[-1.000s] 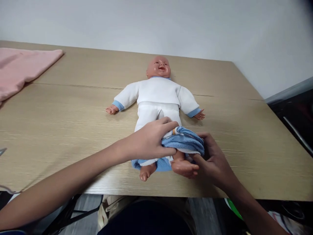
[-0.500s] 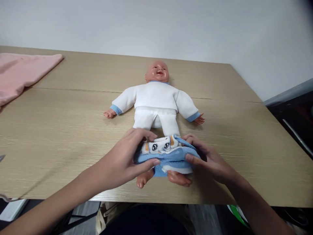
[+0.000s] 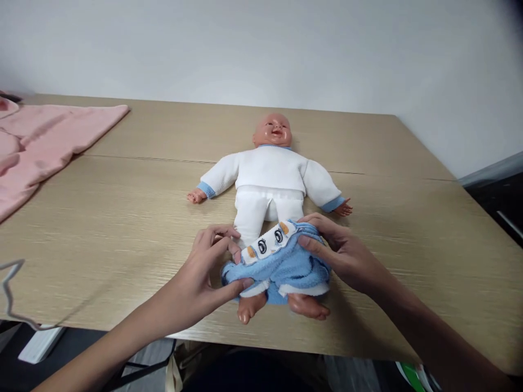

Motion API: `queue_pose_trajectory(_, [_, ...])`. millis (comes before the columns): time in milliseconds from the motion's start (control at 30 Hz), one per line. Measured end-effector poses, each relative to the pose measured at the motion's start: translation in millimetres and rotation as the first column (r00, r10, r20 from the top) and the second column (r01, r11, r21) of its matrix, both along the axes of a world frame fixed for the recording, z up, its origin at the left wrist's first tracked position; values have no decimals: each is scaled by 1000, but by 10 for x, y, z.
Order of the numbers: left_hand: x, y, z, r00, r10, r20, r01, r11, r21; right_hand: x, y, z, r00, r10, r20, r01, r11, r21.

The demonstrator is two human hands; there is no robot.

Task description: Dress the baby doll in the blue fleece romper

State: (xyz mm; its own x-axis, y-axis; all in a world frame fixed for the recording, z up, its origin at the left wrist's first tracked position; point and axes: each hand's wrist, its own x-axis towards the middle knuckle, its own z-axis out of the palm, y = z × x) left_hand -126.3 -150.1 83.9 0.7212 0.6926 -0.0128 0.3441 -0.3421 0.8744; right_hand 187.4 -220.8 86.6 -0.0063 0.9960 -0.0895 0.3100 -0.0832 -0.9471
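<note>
A baby doll (image 3: 272,174) in a white top with blue cuffs lies on its back, its feet toward me. Blue fleece pants (image 3: 286,267) with an embroidered pair of eyes are bunched around its lower legs, and both bare feet stick out of the white-edged leg openings. My right hand (image 3: 337,250) grips the waistband on the right side, thumb in front and fingers behind. On the left, my left hand (image 3: 212,267) pinches the pants' edge, its thumb low on the cloth and its fingertips beside the doll's white leg.
A pink cloth garment (image 3: 49,147) lies at the table's left. Near the left front edge stands a bent grey wire (image 3: 10,288). The wooden table (image 3: 408,234) meets a pale wall, with a dark object (image 3: 498,190) beyond its right edge.
The right side of the pants is drawn slightly higher, so the waistband now slants. Both leg openings show more plainly around the feet. My view has shifted left.
</note>
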Motion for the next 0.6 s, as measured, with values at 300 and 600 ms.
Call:
queue_pose_trajectory(300, [168, 236, -100, 988, 108, 108, -75, 960, -269, -99, 155, -308, 948, -296, -121, 306, 949, 80])
queue_pose_trajectory(600, [243, 529, -143, 931, 275, 240, -21, 697, -716, 109, 250, -194, 994, -23, 107, 20, 999, 29])
